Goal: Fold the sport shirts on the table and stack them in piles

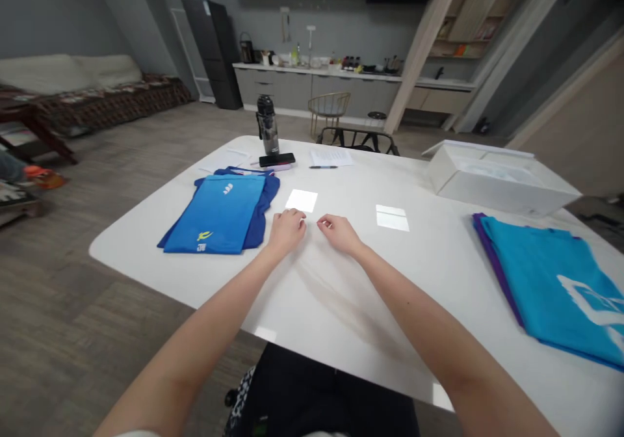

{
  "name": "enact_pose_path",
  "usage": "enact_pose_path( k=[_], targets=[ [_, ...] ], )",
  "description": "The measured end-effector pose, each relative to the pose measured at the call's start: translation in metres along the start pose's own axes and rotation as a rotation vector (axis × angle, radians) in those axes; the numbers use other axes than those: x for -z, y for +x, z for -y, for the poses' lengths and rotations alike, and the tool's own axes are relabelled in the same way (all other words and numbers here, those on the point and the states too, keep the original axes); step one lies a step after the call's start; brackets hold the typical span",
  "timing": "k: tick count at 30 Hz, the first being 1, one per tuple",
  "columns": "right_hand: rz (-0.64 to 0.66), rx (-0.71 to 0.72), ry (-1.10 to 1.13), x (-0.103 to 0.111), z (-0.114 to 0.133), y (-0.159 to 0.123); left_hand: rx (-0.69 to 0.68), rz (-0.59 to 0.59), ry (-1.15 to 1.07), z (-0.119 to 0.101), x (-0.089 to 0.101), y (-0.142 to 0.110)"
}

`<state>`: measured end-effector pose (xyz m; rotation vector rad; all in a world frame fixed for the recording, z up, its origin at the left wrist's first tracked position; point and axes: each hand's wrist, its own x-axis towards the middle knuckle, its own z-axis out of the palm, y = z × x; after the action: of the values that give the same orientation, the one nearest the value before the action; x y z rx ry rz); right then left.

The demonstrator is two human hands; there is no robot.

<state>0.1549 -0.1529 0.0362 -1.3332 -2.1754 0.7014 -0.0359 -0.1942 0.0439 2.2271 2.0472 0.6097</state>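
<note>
Both hands empty, released, palms down, fingers loosely curled, fingertips partly hidden by the curl. Left hand (287, 230) rests on the white table (131, 255), right hand (340, 234) just beside it, not touching. Folded blue T-shirt (214, 214) lies just left of left hand, a darker blue layer under it. Folded teal shirt (550, 281) sits well right of right hand, cut off by frame edge. Ahead of hands: pen (322, 166), sheet of paper (331, 157), black phone (277, 159), water bottle (268, 125). White box (497, 183) ahead right, contents hard to make out.
</note>
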Motion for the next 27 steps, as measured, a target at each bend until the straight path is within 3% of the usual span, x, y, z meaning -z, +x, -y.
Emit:
enact_pose_path(
  k=[4, 7, 10, 13, 17, 20, 24, 27],
  targets=[
    [0.062, 0.087, 0.035, -0.053, 0.056, 0.053, 0.27, -0.152, 0.15, 0.085, 0.039, 0.0],
    [0.105, 0.136, 0.054, -0.083, 0.086, 0.078, 0.465, -0.181, 0.247, 0.138, 0.056, 0.003],
    [0.147, 0.165, 0.077, -0.104, 0.102, 0.091, 0.552, -0.115, 0.25, 0.173, 0.06, 0.012],
    [0.165, 0.176, 0.099, -0.116, 0.106, 0.095, 0.554, -0.058, 0.205, 0.189, 0.057, 0.02],
    [0.171, 0.177, 0.123, -0.121, 0.098, 0.094, 0.565, -0.074, 0.178, 0.187, 0.053, 0.024],
    [0.148, 0.179, 0.138, -0.115, 0.086, 0.089, 0.537, -0.139, 0.16, 0.172, 0.049, 0.023],
    [0.094, 0.15, 0.163, -0.089, 0.067, 0.076, 0.447, -0.222, 0.113, 0.125, 0.032, 0.024],
    [-0.001, 0.089, 0.158, -0.056, 0.049, 0.061, 0.374, -0.149, -0.048, 0.072, 0.006, 0.029]
  ],
)
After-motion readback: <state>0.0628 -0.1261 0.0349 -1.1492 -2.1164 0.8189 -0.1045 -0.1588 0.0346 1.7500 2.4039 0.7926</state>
